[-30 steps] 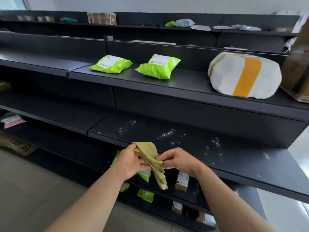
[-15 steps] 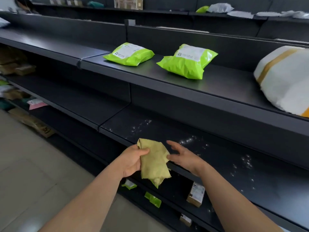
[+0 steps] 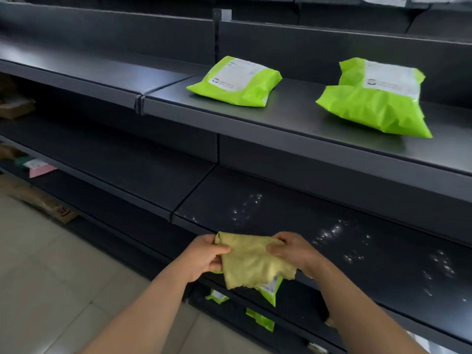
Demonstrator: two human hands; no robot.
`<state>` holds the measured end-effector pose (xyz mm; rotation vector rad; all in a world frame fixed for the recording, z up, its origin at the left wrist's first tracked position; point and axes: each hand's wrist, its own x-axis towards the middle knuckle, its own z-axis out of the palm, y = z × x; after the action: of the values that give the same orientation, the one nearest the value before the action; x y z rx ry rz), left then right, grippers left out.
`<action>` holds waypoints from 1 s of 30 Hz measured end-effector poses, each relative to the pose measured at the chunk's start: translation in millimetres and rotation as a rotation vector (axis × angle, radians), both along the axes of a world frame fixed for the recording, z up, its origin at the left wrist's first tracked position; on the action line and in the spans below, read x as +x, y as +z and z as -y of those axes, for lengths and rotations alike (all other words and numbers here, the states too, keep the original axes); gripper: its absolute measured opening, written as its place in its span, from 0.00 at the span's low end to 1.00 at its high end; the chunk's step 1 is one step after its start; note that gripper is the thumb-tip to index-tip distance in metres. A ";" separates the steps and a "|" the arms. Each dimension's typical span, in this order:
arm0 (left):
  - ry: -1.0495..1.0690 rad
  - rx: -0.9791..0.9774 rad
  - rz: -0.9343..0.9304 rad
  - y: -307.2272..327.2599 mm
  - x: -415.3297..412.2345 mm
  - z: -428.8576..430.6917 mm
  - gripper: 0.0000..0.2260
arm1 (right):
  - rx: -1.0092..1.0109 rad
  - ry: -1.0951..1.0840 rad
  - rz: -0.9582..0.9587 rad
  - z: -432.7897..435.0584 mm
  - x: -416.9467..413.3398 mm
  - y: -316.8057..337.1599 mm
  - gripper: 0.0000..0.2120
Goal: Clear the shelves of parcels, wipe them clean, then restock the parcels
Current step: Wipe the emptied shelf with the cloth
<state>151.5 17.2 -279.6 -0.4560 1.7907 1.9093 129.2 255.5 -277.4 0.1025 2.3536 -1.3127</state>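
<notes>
— Holding what, the hands?
— A yellow-green cloth. L hand pinches its top-left corner, thumb on top. R hand grips the top-right edge, fingers curled onto the fabric.
— Which way does it run?
— Long axis L-R, pulled btwn the two hands. The rest hangs down, ragged edge at the bottom. It's up in the air just in front of the mid shelf, at its front lip. Can't tell if it touches.
— Shelf itself?
— Dark, w/ white specks scattered to the R of the hands.
— Parcels?
— Two green ones on the upper shelf, apart, labels up. Left parcel lies flat, long axis approx along the shelf. Right parcel runs back-to-front, label end toward the back wall, crumpled end near the front edge. Small green parcels sit on the lower shelves below the cloth, one partly hidden by it. A pink-and-white parcel lies far L, lower down.
</notes>
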 end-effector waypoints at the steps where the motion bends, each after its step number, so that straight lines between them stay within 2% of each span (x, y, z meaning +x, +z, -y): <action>1: -0.009 -0.024 0.003 -3.1 -9.6 6.3 0.09 | 0.065 -0.039 -0.038 8.8 -5.8 -1.5 0.08; 5: -0.103 -0.065 0.002 -12.4 -48.3 24.6 0.05 | 0.227 -0.267 -0.135 38.6 -33.9 -10.5 0.11; 11: -0.250 -0.221 -0.111 -38.2 -98.5 35.3 0.08 | 0.343 -0.441 -0.214 69.8 -66.3 -36.0 0.07; 13: -0.348 -0.372 -0.249 -48.2 -112.3 45.6 0.11 | 0.439 -0.429 -0.177 80.3 -72.7 -47.5 0.04; 15: -0.448 -0.602 -0.433 -57.7 -127.9 66.5 0.20 | 0.638 -0.396 -0.174 91.3 -73.9 -60.6 0.09; 17: -0.511 -0.895 -0.593 -64.7 -143.0 93.6 0.29 | 0.751 -0.390 -0.150 103.4 -72.1 -69.1 0.14; 20: -0.616 -1.121 -0.606 -74.8 -156.4 131.5 0.37 | 0.743 -0.394 -0.049 121.2 -71.6 -79.5 0.25; 24: -0.674 -1.184 -0.555 -85.2 -163.1 164.7 0.36 | 0.757 -0.335 -0.053 141.2 -84.5 -86.4 0.33; 30: -0.650 -1.083 -0.588 -93.2 -168.0 185.7 0.33 | 0.745 -0.147 -0.065 160.6 -115.2 -95.0 0.32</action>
<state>-16.5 -168.5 -372.8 0.3989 2.7986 0.5277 14.0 94.9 -372.3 0.4658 2.8098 -0.4312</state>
